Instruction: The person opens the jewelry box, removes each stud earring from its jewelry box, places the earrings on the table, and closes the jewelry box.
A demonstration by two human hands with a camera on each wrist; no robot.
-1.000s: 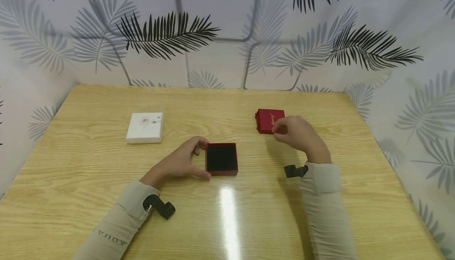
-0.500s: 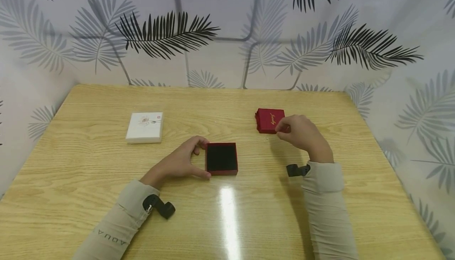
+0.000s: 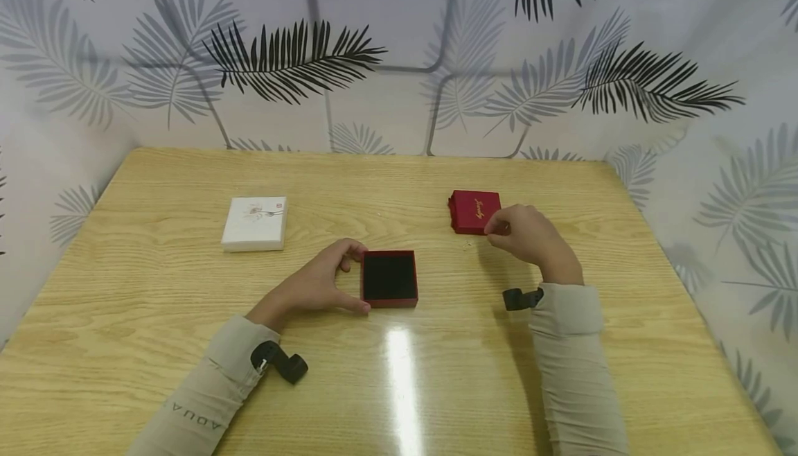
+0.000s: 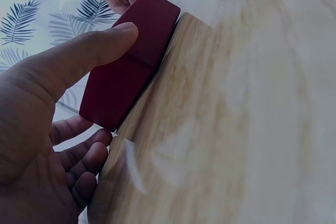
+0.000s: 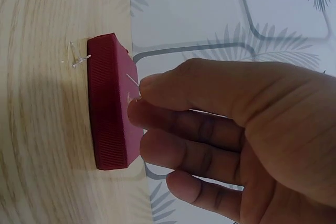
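Note:
At mid-table is a small red box [image 3: 395, 302] with a black insert, its top uncovered. My left hand [image 3: 314, 281] holds this box from the left, thumb on the near side and fingers at the far left corner; in the left wrist view the thumb lies along its red wall [image 4: 118, 90]. My right hand [image 3: 526, 234] pinches a thin silvery pin-like piece [image 5: 133, 80] between thumb and forefinger, the other fingers curled loosely. It hovers beside a red lid [image 3: 470, 212] with gold lettering and a ribbon edge. A tiny clear-and-silver piece [image 5: 77, 62] lies on the table beside that lid.
A white square box [image 3: 252, 224] with a flower print stands at the left rear of the wooden table [image 3: 374, 387]. Leaf-patterned curtain [image 3: 399, 47] hangs behind the table. A bright light streak reflects off the tabletop near the front.
My right hand has shifted slightly to the right, still pinching, which uncovers more of the gold lettering. The left hand and the box in it stay put.

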